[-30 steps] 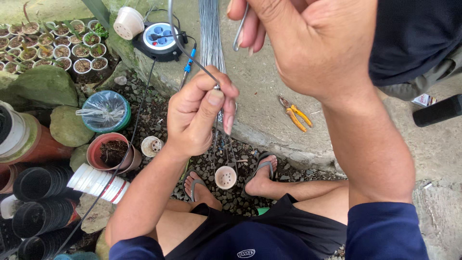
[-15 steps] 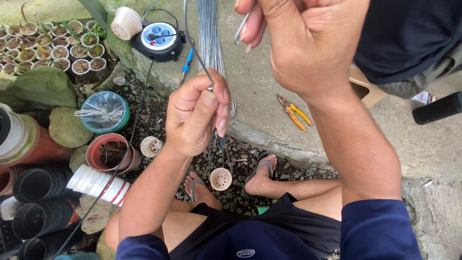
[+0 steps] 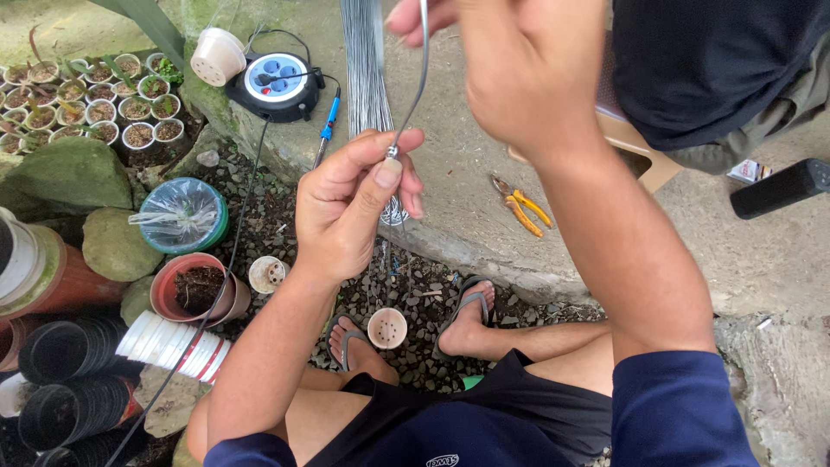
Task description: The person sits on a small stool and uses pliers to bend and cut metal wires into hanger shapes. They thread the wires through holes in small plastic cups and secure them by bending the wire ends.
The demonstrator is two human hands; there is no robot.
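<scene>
while both hands work a thin metal wire [image 3: 413, 99]

left hand [image 3: 359, 203] pinches its lower end; right hand [image 3: 519, 65] grips the upper part above yellow-handled pliers [image 3: 521, 206].

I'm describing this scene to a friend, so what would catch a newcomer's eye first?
Both hands at centre: the left hand pinches one end of a thin wire, the right hand grips it higher up. Behind lies a bundle of straight wires, with yellow-handled pliers on the concrete to the right.

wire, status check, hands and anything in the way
Left hand pinches wire low end. Right hand grips it higher up. Wire bundle and pliers on concrete beyond, clear of hands.
</scene>
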